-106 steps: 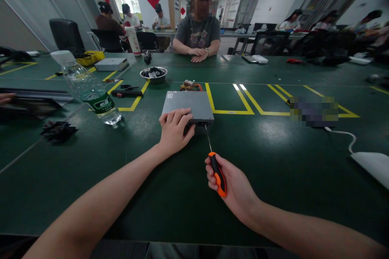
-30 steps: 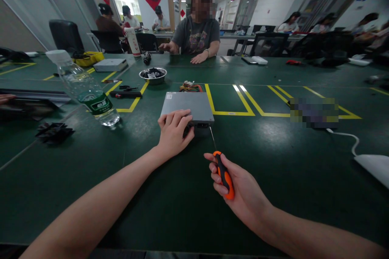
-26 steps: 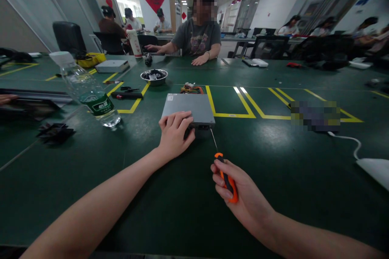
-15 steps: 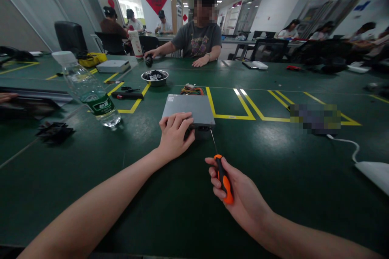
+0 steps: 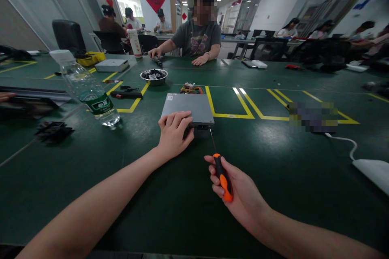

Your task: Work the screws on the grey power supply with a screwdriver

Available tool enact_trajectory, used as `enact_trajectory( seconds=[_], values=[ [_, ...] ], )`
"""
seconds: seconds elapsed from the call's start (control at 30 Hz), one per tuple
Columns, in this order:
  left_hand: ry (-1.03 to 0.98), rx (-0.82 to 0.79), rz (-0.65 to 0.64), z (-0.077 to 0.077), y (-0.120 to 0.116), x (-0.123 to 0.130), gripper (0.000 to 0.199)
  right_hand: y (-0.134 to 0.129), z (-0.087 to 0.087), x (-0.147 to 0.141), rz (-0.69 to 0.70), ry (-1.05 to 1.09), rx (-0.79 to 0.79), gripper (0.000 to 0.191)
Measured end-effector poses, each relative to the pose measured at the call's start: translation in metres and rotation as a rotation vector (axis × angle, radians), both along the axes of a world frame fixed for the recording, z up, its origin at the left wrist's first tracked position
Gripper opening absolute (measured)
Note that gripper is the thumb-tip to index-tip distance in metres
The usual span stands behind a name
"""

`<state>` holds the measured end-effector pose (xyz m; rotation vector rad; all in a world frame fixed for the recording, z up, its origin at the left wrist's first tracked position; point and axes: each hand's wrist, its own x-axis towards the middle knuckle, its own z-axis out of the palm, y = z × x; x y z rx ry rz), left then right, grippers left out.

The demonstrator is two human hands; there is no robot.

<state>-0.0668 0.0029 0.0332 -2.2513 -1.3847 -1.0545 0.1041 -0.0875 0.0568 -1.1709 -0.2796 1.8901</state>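
Holding one metal box [image 5: 194, 106] and one screwdriver [image 5: 224, 182], seemingly touching: two hands [image 5: 174, 134]

Left arm [image 5: 100, 200] stretched over the tabletop [image 5: 170, 206]'s near edge, left hand [image 5: 174, 134] palm-down, fingers [image 5: 175, 119] bent! Right hand [image 5: 238, 184] sits nearer that edge, curled in a grip, thumb [image 5: 229, 166] uppermost.

The screwdriver [image 5: 224, 182] is orange and black, the box [image 5: 189, 106] grey.
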Motion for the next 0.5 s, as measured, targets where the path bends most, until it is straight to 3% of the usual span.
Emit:
enact_trajectory(
  seconds=[0.17, 0.37, 0.5],
  values=[
    [-0.016, 0.009, -0.004, -0.0013, 0.0007, 0.0013, 0.022, -0.0015, 0.0011, -0.0003, -0.027, -0.005, 0.078, 0.009],
    [-0.012, 0.009, -0.001, -0.0016, 0.0006, 0.0018, 0.022, -0.0005, 0.0017, 0.0024, 0.016, 0.031, 0.039, 0.024],
    [-0.007, 0.023, 0.006, -0.0022, 0.0013, 0.0015, 0.021, 0.0007, 0.0016, 0.0014, 0.003, -0.003, 0.018, 0.022]
  ],
)
